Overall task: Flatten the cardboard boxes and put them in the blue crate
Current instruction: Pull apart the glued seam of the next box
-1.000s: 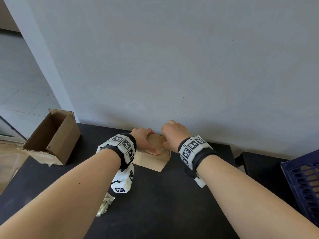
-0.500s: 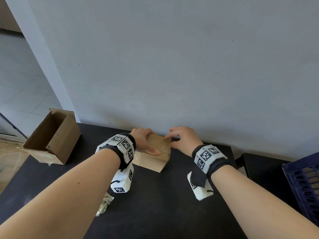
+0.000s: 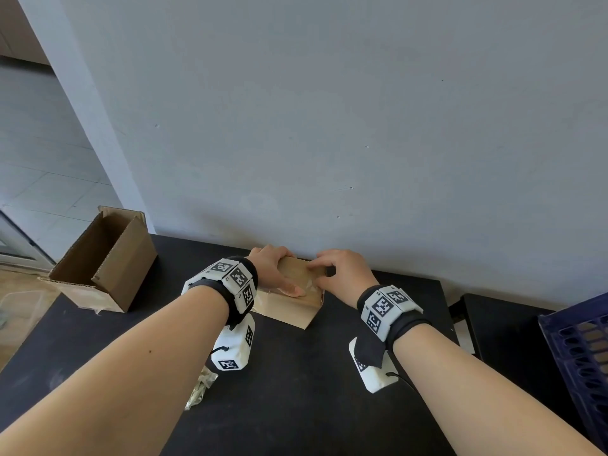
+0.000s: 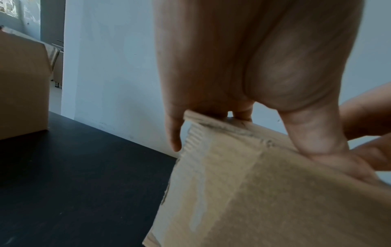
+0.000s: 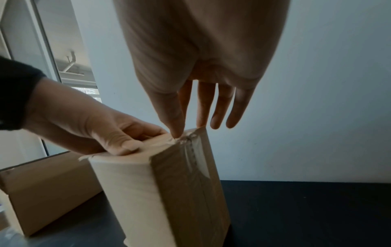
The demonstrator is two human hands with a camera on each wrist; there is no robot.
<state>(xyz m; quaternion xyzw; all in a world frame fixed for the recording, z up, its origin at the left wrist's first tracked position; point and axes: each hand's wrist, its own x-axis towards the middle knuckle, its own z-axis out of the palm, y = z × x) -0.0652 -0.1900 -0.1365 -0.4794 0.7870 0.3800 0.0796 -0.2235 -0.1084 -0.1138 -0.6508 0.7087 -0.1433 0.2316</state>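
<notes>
The taped box [image 5: 169,192] on the bench [image 5: 296,208] is held on top by the left hand [image 5: 84,120], its upper edge pinched by the right hand [image 5: 201,58].

No legible text or numbers, only black-and-white square code markers [image 3: 238,275] on the wristbands [image 3: 399,319].

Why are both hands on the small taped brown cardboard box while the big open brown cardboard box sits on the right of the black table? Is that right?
Not quite. The head view shows the big open brown cardboard box on the left of the black table, not the right. The left hand and right hand are both on the small taped brown cardboard box.
</notes>
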